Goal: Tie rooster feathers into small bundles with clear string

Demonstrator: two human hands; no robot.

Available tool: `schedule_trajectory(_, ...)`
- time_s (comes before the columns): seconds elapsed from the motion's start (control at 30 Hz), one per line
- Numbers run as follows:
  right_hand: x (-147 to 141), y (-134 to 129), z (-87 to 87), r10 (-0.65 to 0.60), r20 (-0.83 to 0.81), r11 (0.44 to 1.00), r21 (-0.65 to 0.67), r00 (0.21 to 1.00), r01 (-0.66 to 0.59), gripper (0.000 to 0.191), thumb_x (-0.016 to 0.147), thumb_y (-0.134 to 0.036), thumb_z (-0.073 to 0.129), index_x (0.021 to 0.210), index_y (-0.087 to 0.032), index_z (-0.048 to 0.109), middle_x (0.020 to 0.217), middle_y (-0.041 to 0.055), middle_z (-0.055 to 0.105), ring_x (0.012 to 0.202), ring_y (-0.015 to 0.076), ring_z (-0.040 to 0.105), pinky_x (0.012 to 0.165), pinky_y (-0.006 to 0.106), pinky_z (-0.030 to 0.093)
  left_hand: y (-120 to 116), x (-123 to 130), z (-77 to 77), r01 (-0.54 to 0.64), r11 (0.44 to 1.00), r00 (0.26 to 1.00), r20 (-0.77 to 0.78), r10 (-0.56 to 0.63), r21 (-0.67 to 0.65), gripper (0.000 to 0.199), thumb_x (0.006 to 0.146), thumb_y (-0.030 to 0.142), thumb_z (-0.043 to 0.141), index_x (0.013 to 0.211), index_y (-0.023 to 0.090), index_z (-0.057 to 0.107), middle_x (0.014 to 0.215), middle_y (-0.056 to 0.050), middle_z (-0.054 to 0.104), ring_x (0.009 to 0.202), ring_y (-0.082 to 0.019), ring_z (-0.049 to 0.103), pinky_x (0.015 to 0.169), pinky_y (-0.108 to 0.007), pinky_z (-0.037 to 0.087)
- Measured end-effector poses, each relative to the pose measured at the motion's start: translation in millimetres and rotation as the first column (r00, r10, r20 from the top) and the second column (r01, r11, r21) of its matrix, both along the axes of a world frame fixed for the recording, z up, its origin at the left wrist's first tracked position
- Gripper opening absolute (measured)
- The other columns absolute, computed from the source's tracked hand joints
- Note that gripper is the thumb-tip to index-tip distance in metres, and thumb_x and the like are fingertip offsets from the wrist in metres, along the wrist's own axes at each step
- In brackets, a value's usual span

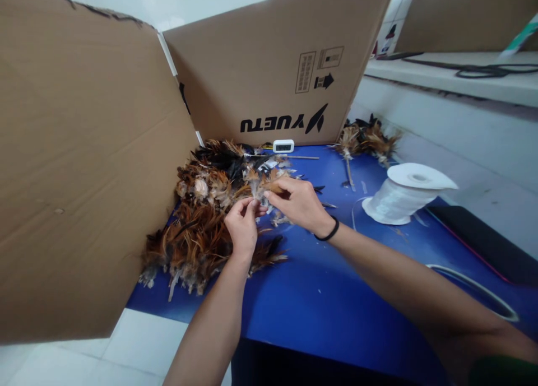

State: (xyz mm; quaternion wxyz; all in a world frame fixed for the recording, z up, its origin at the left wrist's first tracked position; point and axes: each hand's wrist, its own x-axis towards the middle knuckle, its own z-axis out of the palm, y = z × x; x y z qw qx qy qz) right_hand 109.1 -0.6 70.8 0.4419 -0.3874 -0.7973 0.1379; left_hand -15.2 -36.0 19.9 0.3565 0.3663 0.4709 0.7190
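My left hand (244, 223) is closed in a pinch at the base of a small feather tuft (259, 187) with pale fluff and brown tips. Right beside it, my right hand (296, 203), with a black band on the wrist, pinches the same tuft from the right, thumb and forefinger together. The two sets of fingertips nearly meet. Behind and to the left of the hands lies a large pile of brown and black feathers (195, 229) on the blue table (302, 296). Fine details between the fingertips are too small to make out.
Cardboard panels (260, 66) stand behind and at the left. A small white digital display (283, 146) sits at the rear panel's foot. To the right are a white ribbon spool (399, 195), a feather bundle on a stick (349, 145), a black pad (483, 243) and a white loop (474, 288).
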Motion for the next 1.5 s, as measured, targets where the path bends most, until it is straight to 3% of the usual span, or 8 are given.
schedule_trajectory(0.33,-2.1,0.5,-0.4,-0.019,0.062,0.999,0.045,0.998,0.016,0.030,0.080,-0.024,0.057,0.054,-0.018,0.043,0.057,-0.0032,0.046,0.054,0.0085,0.039,0.055,0.024,0.030,0.1,-1.8,-2.6,-0.006,1.000,0.995,-0.101,0.008,0.028,0.012,0.077,0.028,0.066,0.081,0.017,0.070,0.064,-0.002,0.070,0.060,-0.016,0.068,0.064,-0.026,0.055)
schedule_trajectory(0.53,4.2,-10.8,11.2,0.059,-0.092,0.998,-0.022,0.994,-0.062,0.009,0.081,-0.024,0.060,0.077,-0.017,0.065,0.070,-0.0007,0.064,0.056,0.0081,0.048,0.057,0.022,0.037,3.8,-5.4,-0.2,0.132,0.991,0.970,0.204,-0.131,0.007,0.020,0.068,0.030,0.075,0.076,0.013,0.066,0.062,-0.002,0.068,0.056,-0.012,0.065,0.058,-0.021,0.053)
schedule_trajectory(0.7,12.6,-23.5,9.6,0.082,-0.080,0.995,-0.053,0.993,-0.086,0.009,0.079,-0.017,0.060,0.073,-0.018,0.066,0.064,-0.0018,0.065,0.055,0.0085,0.051,0.057,0.022,0.039,2.5,-7.8,4.5,0.309,0.950,0.871,0.392,-0.297,0.033,0.034,0.053,0.030,0.086,0.072,0.012,0.064,0.064,0.000,0.067,0.054,-0.007,0.062,0.052,-0.015,0.049)
schedule_trajectory(0.9,13.5,-24.4,-5.8,0.082,-0.097,0.992,-0.085,0.992,-0.091,0.008,0.078,-0.021,0.064,0.071,-0.017,0.064,0.063,-0.0015,0.063,0.055,0.0096,0.051,0.054,0.022,0.039,-2.8,-4.0,6.7,0.406,0.914,0.846,0.373,-0.381,0.013,0.036,0.050,0.033,0.087,0.068,0.013,0.062,0.054,0.002,0.063,0.046,-0.006,0.058,0.047,-0.014,0.048)
schedule_trajectory(1.13,16.9,-19.4,-15.5,0.095,-0.122,0.995,0.005,0.988,-0.095,0.018,0.080,-0.023,0.063,0.064,-0.017,0.062,0.063,0.0001,0.060,0.059,0.0113,0.052,0.057,0.023,0.040,-4.6,-2.6,4.5,0.490,0.872,0.842,0.268,-0.468,-0.019,0.035,0.055,0.037,0.084,0.067,0.012,0.062,0.051,0.000,0.063,0.043,-0.008,0.057,0.048,-0.019,0.051)
schedule_trajectory(1.3,22.1,-18.5,-24.4,0.128,-0.155,0.990,-0.043,0.980,-0.136,0.011,0.082,-0.025,0.062,0.077,-0.018,0.069,0.075,0.0027,0.067,0.068,0.0141,0.059,0.065,0.026,0.045,-4.2,-2.8,1.3,0.509,0.858,0.846,0.221,-0.485,-0.066,0.032,0.060,0.038,0.082,0.068,0.012,0.064,0.053,-0.002,0.065,0.046,-0.009,0.060,0.050,-0.019,0.051)
schedule_trajectory(1.5,25.2,-15.6,-28.3,0.117,-0.201,0.980,-0.135,0.972,-0.146,0.019,0.080,-0.034,0.064,0.072,-0.017,0.067,0.071,0.0026,0.066,0.063,0.0136,0.057,0.060,0.027,0.045,-5.1,1.0,1.5,0.491,0.868,0.860,0.201,-0.470,-0.071,0.035,0.060,0.040,0.081,0.071,0.011,0.063,0.053,-0.002,0.065,0.046,-0.010,0.060,0.051,-0.020,0.052)
